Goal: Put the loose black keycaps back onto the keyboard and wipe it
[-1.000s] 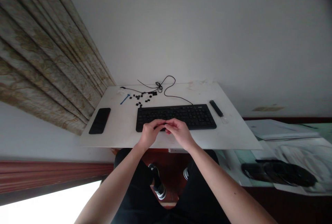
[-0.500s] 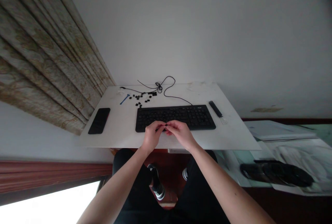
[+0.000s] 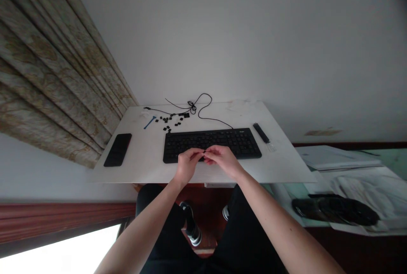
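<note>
Head view: the left hand (image 3: 187, 164) and right hand (image 3: 222, 160) meet at the fingertips, both narrowly pinched on a tiny black piece (image 3: 204, 152), too small to identify, just over the front edge of a black keyboard (image 3: 210, 144). Loose black keycaps (image 3: 170, 122) lie beyond the keyboard on the white desktop (image 3: 133, 174), beside a blue tool (image 3: 149, 122).

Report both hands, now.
Left hand: closed, pinching a small black piece, too small to identify.
Right hand: closed, pinching the same piece from the other side, above the black keyboard.
</note>
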`<state>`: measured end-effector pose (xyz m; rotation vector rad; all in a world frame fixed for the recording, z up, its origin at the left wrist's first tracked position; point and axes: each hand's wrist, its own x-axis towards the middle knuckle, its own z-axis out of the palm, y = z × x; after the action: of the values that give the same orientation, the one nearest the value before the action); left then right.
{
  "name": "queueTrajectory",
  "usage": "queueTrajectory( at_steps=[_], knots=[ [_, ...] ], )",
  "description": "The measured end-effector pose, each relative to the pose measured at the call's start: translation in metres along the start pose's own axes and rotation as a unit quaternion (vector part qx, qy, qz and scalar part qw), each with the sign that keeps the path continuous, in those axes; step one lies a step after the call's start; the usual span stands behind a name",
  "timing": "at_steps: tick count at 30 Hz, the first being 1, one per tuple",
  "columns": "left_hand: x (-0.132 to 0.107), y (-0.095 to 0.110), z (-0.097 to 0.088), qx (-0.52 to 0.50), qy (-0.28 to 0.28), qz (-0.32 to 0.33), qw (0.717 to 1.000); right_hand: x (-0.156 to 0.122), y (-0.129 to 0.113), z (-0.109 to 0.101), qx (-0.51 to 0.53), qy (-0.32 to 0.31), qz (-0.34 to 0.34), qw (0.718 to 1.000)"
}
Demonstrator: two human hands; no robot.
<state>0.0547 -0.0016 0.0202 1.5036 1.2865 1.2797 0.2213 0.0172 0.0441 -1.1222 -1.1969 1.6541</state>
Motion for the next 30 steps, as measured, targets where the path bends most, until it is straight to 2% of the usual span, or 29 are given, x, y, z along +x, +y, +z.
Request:
queueTrajectory(
  at_steps=[3,8,12,14,16,19,22,25,28,30],
  knots=[
    [-0.002,0.002,-0.004,-0.004,-0.040,0.008,0.999,0.006,-0.007,-0.010,-0.016,-0.023,0.024,0.999],
    [-0.006,0.009,-0.013,-0.017,-0.140,0.035,0.989,0.017,-0.016,-0.021,-0.063,-0.046,0.046,0.996],
    [-0.003,0.011,-0.017,-0.011,-0.162,0.049,0.985,0.024,-0.020,-0.026,-0.121,-0.083,0.025,0.989],
    [0.001,0.009,-0.023,0.058,-0.149,0.076,0.984,0.030,-0.024,-0.033,-0.195,-0.091,-0.011,0.976],
    [0.007,0.003,-0.034,0.156,-0.108,0.117,0.975,0.040,-0.032,-0.046,-0.292,-0.060,-0.070,0.952],
    [0.013,-0.014,-0.060,0.277,-0.001,0.151,0.949,0.063,-0.044,-0.071,-0.421,0.024,-0.152,0.894],
    [0.015,-0.031,-0.081,0.328,0.064,0.139,0.932,0.088,-0.052,-0.093,-0.497,0.037,-0.184,0.847],
    [0.014,-0.042,-0.090,0.325,0.075,0.116,0.936,0.107,-0.052,-0.105,-0.514,-0.012,-0.138,0.847],
    [0.016,-0.046,-0.088,0.309,0.073,0.095,0.943,0.117,-0.050,-0.109,-0.503,-0.063,-0.072,0.859],
    [0.018,-0.046,-0.087,0.301,0.070,0.085,0.947,0.121,-0.049,-0.110,-0.502,-0.082,-0.054,0.859]
  ],
)
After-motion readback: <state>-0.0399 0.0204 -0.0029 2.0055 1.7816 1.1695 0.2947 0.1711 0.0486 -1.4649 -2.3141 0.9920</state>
